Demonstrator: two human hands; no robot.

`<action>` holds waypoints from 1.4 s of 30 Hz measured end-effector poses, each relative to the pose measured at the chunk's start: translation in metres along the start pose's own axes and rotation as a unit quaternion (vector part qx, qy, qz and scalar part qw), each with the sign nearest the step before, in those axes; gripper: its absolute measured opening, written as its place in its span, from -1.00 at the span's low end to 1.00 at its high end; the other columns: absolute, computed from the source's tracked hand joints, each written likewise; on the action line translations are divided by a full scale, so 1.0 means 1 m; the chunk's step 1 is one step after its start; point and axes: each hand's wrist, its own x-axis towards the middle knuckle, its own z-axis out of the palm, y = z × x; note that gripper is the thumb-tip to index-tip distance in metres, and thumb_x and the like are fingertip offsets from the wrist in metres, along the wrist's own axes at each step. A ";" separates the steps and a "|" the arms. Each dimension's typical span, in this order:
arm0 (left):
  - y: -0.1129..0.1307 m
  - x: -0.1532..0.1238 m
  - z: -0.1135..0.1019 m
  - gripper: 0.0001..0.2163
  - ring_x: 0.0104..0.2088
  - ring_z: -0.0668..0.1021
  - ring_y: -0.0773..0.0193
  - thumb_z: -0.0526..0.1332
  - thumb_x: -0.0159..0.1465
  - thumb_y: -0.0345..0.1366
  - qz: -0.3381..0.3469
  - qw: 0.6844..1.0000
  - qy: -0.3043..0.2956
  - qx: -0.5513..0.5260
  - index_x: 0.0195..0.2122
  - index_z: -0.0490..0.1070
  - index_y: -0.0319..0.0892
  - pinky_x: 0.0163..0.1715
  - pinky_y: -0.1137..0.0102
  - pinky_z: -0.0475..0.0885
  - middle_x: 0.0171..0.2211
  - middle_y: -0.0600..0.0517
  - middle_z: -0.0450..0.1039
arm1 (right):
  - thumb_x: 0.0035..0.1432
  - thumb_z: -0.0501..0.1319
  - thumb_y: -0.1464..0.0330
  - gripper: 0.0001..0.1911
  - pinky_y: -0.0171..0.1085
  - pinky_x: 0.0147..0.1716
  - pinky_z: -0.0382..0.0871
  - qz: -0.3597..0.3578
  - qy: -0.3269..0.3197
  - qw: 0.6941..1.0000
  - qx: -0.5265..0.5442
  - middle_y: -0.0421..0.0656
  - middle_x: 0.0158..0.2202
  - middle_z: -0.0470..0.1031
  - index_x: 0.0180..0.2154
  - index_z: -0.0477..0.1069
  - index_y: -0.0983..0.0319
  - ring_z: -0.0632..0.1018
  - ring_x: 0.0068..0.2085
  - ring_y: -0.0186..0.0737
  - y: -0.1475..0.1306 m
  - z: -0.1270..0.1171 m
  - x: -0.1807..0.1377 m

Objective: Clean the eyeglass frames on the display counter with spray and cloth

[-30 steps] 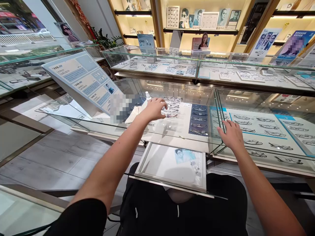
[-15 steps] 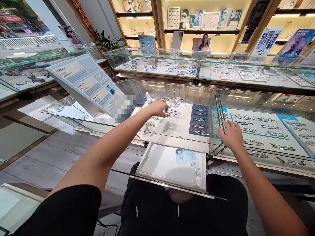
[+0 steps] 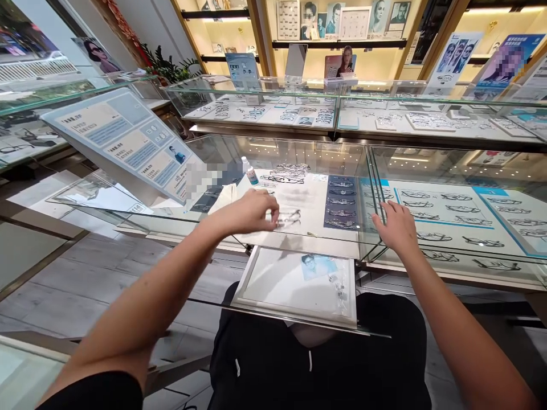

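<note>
My left hand (image 3: 256,210) pinches a pair of glasses (image 3: 289,218) between thumb and fingers, over the near glass display counter (image 3: 299,238). The frame is blurred and partly hidden by the fingers. Just behind stand a small spray bottle (image 3: 250,172) and a pale cloth (image 3: 225,196). More glasses (image 3: 287,176) lie in a bunch past the hand. My right hand (image 3: 397,229) lies on the counter's glass at a joint between two panes, fingers stretched out, holding nothing.
An open white drawer (image 3: 273,285) juts out over my lap, with a card and small clear pieces inside. A large sign (image 3: 128,145) leans at the left. To the right of my left hand is a dark blue board (image 3: 342,200) with several glasses. Another glass case (image 3: 265,114) runs behind.
My left hand has come back toward me and slightly left with the glasses in it. My right hand stays on the glass. The view has shifted a little.
</note>
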 end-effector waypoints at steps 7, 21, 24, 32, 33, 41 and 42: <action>0.034 -0.034 0.063 -0.84 -0.09 0.54 0.01 0.41 0.14 -0.14 0.028 0.967 -0.179 -0.177 -0.27 0.60 -0.02 0.00 0.26 0.38 -0.27 -0.01 0.55 | 0.44 -0.03 0.04 -0.34 0.14 0.30 0.22 -0.002 0.002 1.000 -0.003 0.15 0.37 0.35 0.31 0.36 0.33 0.30 0.35 0.23 0.000 0.001 0.000; -0.052 0.072 0.191 -0.87 -0.01 0.46 -0.08 0.20 0.33 -0.34 0.022 0.999 -0.017 0.044 -0.26 0.56 -0.19 -0.05 0.08 0.23 -0.12 -0.24 0.56 | 0.43 -0.02 0.05 -0.37 0.11 0.30 0.21 -0.001 0.005 1.000 0.005 0.12 0.36 0.37 0.29 0.38 0.30 0.32 0.35 0.22 0.000 0.000 -0.001; -0.081 0.090 0.191 -0.80 0.02 0.43 -0.09 0.12 0.37 -0.37 -0.006 0.998 0.015 0.061 -0.21 0.55 -0.21 -0.01 0.05 0.20 -0.08 -0.26 0.54 | 0.43 -0.02 0.06 -0.38 0.10 0.31 0.21 -0.004 0.006 1.000 0.004 0.11 0.36 0.38 0.29 0.39 0.30 0.33 0.34 0.20 0.001 0.002 0.000; -0.128 0.115 0.206 -0.78 -0.01 0.40 -0.08 0.08 0.36 -0.42 -0.055 0.992 0.070 0.092 -0.24 0.55 -0.22 -0.03 0.05 0.20 -0.10 -0.28 0.52 | 0.44 -0.03 0.09 -0.40 0.11 0.29 0.25 -0.003 0.008 1.000 -0.009 0.11 0.34 0.39 0.29 0.39 0.31 0.34 0.33 0.20 -0.005 -0.002 -0.001; -0.132 0.118 0.211 -0.78 -0.02 0.41 -0.09 0.09 0.36 -0.42 -0.059 0.991 0.075 0.093 -0.24 0.56 -0.22 -0.04 0.05 0.21 -0.11 -0.27 0.52 | 0.45 -0.03 0.09 -0.40 0.11 0.28 0.26 -0.003 0.009 1.000 -0.008 0.11 0.34 0.39 0.28 0.39 0.30 0.35 0.33 0.20 -0.005 -0.003 -0.001; -0.150 0.133 0.236 -0.80 -0.05 0.43 -0.07 0.11 0.34 -0.43 -0.064 0.989 0.096 0.090 -0.33 0.52 -0.17 -0.07 0.07 0.21 -0.16 -0.22 0.54 | 0.45 -0.01 0.10 -0.42 0.09 0.27 0.27 -0.002 0.005 1.000 -0.012 0.09 0.35 0.39 0.28 0.39 0.29 0.35 0.33 0.19 -0.008 -0.007 -0.002; -0.151 0.133 0.236 -0.80 -0.05 0.43 -0.07 0.11 0.33 -0.44 -0.062 0.989 0.096 0.089 -0.34 0.51 -0.17 -0.08 0.07 0.21 -0.17 -0.22 0.55 | 0.45 -0.01 0.10 -0.42 0.09 0.27 0.27 -0.001 0.004 1.000 -0.012 0.09 0.35 0.39 0.28 0.39 0.29 0.35 0.33 0.20 -0.007 -0.007 -0.002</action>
